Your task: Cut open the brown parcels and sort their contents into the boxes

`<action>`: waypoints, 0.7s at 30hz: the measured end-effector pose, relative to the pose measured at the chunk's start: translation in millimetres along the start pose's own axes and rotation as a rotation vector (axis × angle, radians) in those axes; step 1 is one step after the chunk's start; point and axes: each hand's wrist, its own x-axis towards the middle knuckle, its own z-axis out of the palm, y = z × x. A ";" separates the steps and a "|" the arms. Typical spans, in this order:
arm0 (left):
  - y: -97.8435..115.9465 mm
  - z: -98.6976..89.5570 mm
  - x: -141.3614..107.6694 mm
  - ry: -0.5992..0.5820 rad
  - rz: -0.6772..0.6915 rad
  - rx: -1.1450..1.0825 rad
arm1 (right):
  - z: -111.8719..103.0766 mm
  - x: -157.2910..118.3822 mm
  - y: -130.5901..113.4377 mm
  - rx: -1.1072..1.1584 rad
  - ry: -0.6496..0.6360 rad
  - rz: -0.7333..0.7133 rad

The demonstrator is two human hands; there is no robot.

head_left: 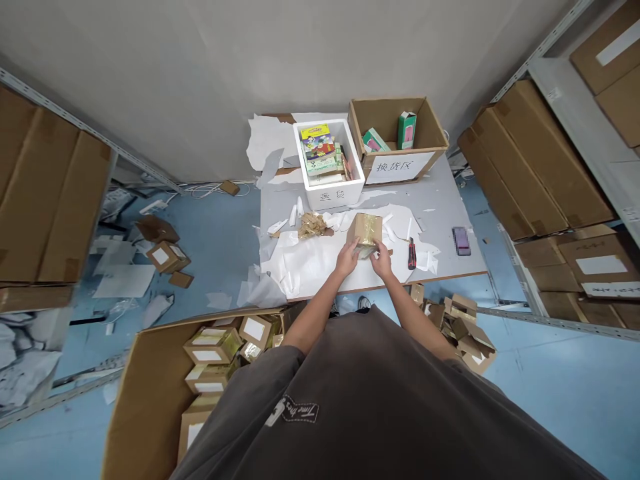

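A small brown carton (369,229) with shiny tape across its top is held at the front part of the table, over white paper. My left hand (347,257) grips its near left corner, fingers closed on it. On the near right side my right hand (381,260) has its fingers wrapped on the same carton. Something pale shows at the carton's near side between the hands; I cannot make out what it is. Right of the carton lies a red and black cutter (411,254). Crumpled brown tape (313,225) sits to the left.
Behind stand a white foam box (334,195) of small packages and an open carton (399,167) with green boxes. A phone (461,241) lies at the table's right. A large carton (145,400) of parcels stands at lower left. Shelves flank both sides.
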 end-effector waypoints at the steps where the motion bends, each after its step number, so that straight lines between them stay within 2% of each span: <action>1: 3.4 0.0 1.6 0.019 0.004 0.002 | -5.5 5.7 -2.6 -0.036 0.030 -0.032; 4: 8.1 1.7 6.0 0.079 0.019 -0.022 | -24.2 27.9 -7.4 -0.065 0.078 -0.090; 7: 6.1 11.5 12.0 0.075 0.004 -0.039 | -31.3 49.1 -2.8 -0.042 -0.017 -0.032; 10: 1.8 24.8 16.7 -0.068 -0.038 -0.030 | -27.4 59.1 11.3 -0.076 -0.224 0.045; 12: -0.3 29.0 19.0 -0.164 -0.050 0.019 | -27.6 58.9 23.9 -0.104 -0.300 0.046; 16: -0.4 17.6 35.7 -0.208 -0.083 0.242 | -49.1 54.2 51.2 -0.143 -0.261 -0.022; 19: 1.3 3.0 62.6 -0.332 -0.091 0.376 | -78.6 54.9 75.2 -0.165 -0.199 -0.076; 21: 2.2 -2.1 79.7 -0.406 -0.116 0.471 | -99.5 56.9 95.9 -0.175 -0.170 -0.062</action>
